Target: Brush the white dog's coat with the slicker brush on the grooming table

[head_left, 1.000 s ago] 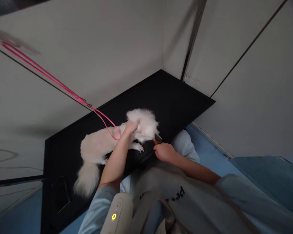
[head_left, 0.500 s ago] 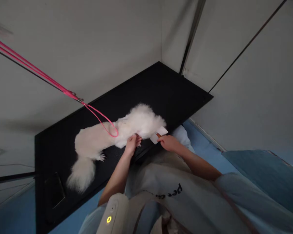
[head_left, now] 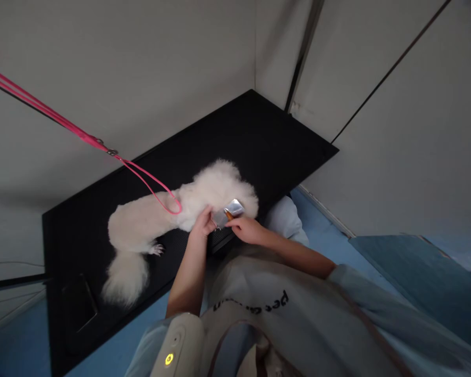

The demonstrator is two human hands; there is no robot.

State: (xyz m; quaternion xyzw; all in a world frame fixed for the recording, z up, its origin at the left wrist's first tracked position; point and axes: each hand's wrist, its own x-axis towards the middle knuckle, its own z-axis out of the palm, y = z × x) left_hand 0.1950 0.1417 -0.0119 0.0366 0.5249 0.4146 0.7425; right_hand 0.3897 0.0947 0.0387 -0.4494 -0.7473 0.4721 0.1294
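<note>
A white fluffy dog lies along a black grooming table, its tail end at the left and its bushy head end at the right. My left hand is closed at the dog's near front leg, fingers partly hidden in the fur. In my right hand is the wooden handle of a slicker brush. The wide, pale metal head of the brush lies against the fur near the dog's head, just right of my left hand. A pink grooming loop rests over the dog's back.
The loop's pink strap rises to the upper left. A dark phone-like slab lies on the table's left end. Pale walls stand behind the table. A grey apron covers my front, close to the table edge.
My right hand has moved the brush left, from beyond the dog's head to beside my left hand, and the brush head has turned. The view has shifted slightly.
</note>
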